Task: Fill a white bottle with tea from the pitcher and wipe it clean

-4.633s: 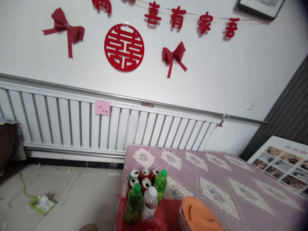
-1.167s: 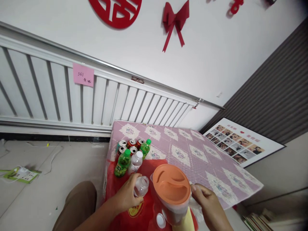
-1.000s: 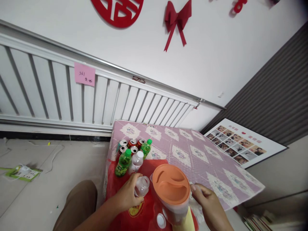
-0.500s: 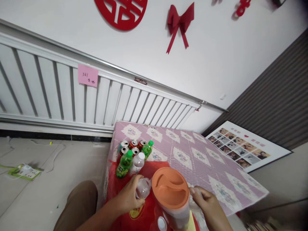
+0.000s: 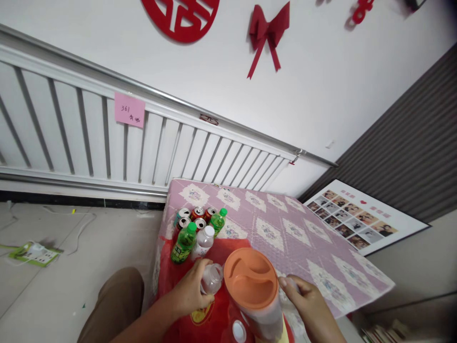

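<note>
My left hand (image 5: 194, 289) is closed around a clear plastic bottle (image 5: 213, 277) with no cap on it, tilted toward the pitcher. A translucent pitcher (image 5: 266, 319) with an orange lid (image 5: 252, 277) stands beside that bottle's mouth; its spout side is too small to make out. Fingers of my right hand (image 5: 303, 297) are wrapped round the pitcher's handle (image 5: 293, 284). Below, partly hidden by the pitcher, a round white cap (image 5: 239, 330) shows over the red cloth (image 5: 171, 271).
Beyond my left hand are a green bottle (image 5: 184, 245), a white-capped bottle (image 5: 203, 244), another green bottle (image 5: 218, 222) and several opened cans (image 5: 197, 214). A patterned purple cover (image 5: 271, 228) lies underneath. A radiator (image 5: 143, 138) runs behind; a power strip (image 5: 37, 254) lies on the floor.
Almost nothing differs. The view has shifted very slightly, and both hands keep their holds on the bottle and the pitcher.
</note>
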Demonstrator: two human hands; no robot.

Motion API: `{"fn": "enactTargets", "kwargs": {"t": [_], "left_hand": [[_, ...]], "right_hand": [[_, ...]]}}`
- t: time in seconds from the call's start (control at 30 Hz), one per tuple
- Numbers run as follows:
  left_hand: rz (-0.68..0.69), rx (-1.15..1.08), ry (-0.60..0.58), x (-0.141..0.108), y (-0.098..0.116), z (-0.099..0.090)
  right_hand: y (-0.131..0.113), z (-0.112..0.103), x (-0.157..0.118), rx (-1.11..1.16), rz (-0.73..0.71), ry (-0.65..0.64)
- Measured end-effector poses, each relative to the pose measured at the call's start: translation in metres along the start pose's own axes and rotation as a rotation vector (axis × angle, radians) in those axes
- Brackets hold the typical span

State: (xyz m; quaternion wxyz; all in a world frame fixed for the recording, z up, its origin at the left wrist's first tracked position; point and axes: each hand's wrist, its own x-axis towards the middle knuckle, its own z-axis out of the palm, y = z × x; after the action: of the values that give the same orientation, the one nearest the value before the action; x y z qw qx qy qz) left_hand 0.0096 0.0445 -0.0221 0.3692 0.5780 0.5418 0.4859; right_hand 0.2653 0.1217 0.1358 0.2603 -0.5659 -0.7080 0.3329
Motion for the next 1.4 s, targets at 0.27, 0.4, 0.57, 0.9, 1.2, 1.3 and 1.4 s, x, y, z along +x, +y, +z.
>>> {"fn": "enactTargets", "kwargs": {"t": [0.27,0.4,0.57,0.9,1.2,1.3,1.4], "left_hand": [[-0.002,0.010,0.008,0.001,0.002,0.000],[-0.002,0.009,-0.001,0.001,0.001,0.000],[0.011,0.002,-0.013,0.002,0.001,0.000],[0.011,-0.002,-0.008,0.002,0.003,-0.001],[0.026,-0.002,-0.007,0.001,-0.001,-0.001],[0.030,-0.004,-0.010,0.001,-0.004,0.000],[0.030,-0.003,-0.005,0.002,-0.007,0.002]], "right_hand": [[0.006,0.001,0.003,-0.030,-0.001,0.001],[0.007,0.001,0.004,-0.049,-0.011,0.002],[0.005,0.000,0.003,-0.060,-0.027,-0.002],[-0.006,0.003,-0.002,-0.064,-0.050,0.045],[-0.020,0.003,-0.006,-0.084,-0.096,0.107],[-0.022,0.002,-0.006,-0.082,-0.099,0.104],[-0.024,0.000,-0.006,-0.079,-0.097,0.099]]}}
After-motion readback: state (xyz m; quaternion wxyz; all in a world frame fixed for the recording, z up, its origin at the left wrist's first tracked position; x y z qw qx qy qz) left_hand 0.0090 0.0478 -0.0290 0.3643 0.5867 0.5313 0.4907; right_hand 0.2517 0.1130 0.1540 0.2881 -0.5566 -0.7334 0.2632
